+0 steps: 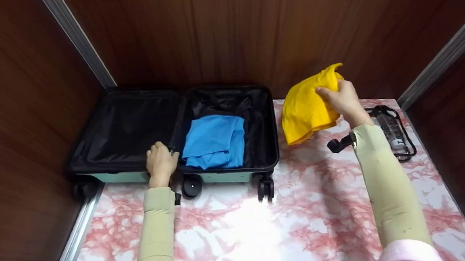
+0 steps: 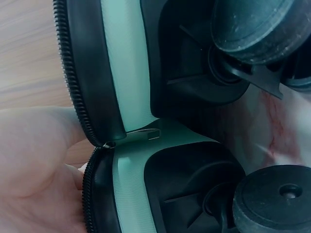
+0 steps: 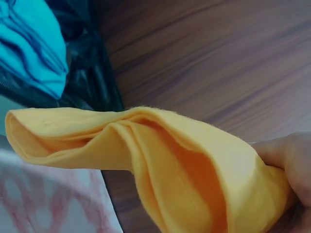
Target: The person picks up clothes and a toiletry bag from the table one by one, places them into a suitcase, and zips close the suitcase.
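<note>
An opened suitcase [image 1: 223,177] lies flat, its two black-lined halves side by side, with mint-green sides and black wheels. My left hand [image 1: 162,161] holds its front edge close to the joint between the halves; in the left wrist view the palm [image 2: 34,170] is right beside the zipper teeth. A folded blue cloth [image 1: 213,141] rests inside the right half. Right of the suitcase, my right hand [image 1: 342,98] pinches a folded yellow cloth [image 1: 307,105], raised off the floor. In the right wrist view the cloth's loose folds [image 3: 189,160] droop from the fingers.
A clear pouch with black edging [image 1: 396,136] lies on the right, by the wall. Dark wood-look panels [image 1: 226,34] enclose the back and both sides. The floor [image 1: 230,231] has a red and white marbled pattern.
</note>
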